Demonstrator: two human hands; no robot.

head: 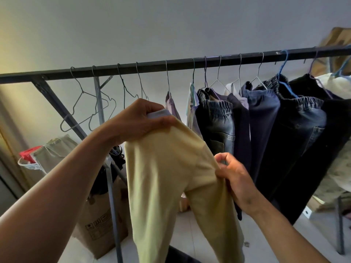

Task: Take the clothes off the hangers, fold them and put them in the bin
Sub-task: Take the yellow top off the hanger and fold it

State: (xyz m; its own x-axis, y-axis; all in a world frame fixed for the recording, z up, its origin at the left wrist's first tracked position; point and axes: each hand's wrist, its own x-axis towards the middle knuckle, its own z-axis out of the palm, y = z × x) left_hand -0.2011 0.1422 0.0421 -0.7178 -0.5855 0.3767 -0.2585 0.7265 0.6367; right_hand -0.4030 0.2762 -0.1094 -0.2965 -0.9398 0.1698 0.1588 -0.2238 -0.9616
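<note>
Empty hangers (pixel 85 109) line the left end of the rail (pixel 171 66). Below it, the left hand (pixel 136 120) grips a pale yellow shirt (pixel 171 177) by the collar and the right hand (pixel 235 177) pinches its sleeve. Folding appears undone, and at least 6 garments (pixel 266 120) hang rightward.

Dim warm light from left, wide-angle edge distortion

One pale-yellow cotton garment (pixel 171 168); two hands, the left hand (pixel 140 120) and the right hand (pixel 235 179); four thin grey wire hangers (pixel 82 91) left of the fingers (pixel 221 158); two blue hangers (pixel 284 61) to their right.
</note>
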